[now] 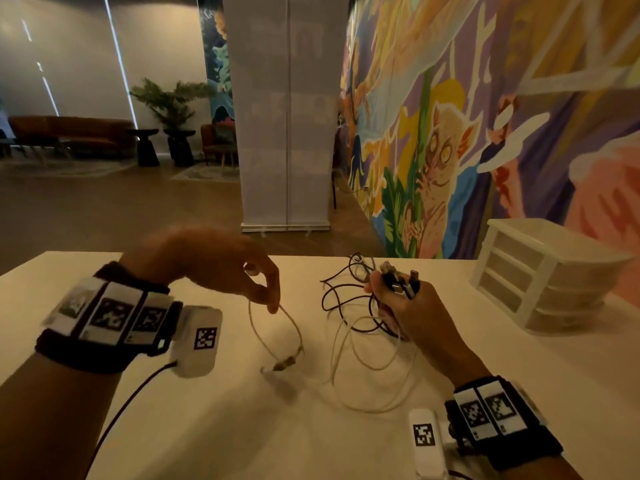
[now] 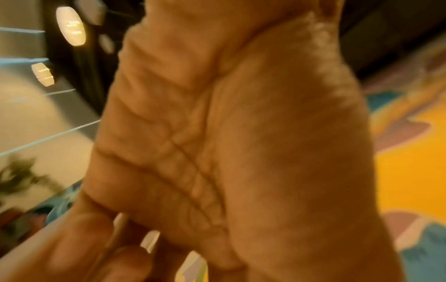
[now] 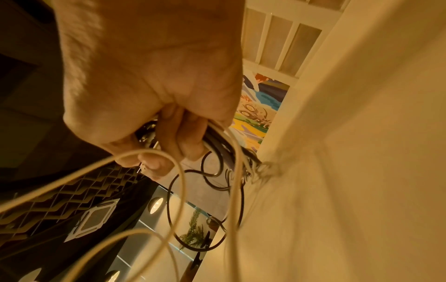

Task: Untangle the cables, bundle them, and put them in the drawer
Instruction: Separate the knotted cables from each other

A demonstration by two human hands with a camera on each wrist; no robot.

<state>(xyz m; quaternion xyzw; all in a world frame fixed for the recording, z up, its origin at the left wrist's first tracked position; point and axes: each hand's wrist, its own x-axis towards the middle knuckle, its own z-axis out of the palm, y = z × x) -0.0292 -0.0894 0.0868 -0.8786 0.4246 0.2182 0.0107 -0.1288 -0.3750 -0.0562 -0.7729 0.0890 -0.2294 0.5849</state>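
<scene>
Now the left hand [image 1: 221, 268] pinches the white cable [image 1: 292, 327] beside the tangle while the right hand [image 1: 401, 306] grips the plug ends [image 1: 398, 277]: draw slowly, never yank.

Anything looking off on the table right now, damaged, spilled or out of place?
Nothing damaged or spilled. The black and white cables are still tangled below the right hand; the left hand pinches a separate white cable. The drawer unit looks closed.

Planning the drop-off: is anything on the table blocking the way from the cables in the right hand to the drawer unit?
Nothing visible: bare table lies between the right hand gripping the cables and the drawer unit, whose drawers look closed.
</scene>
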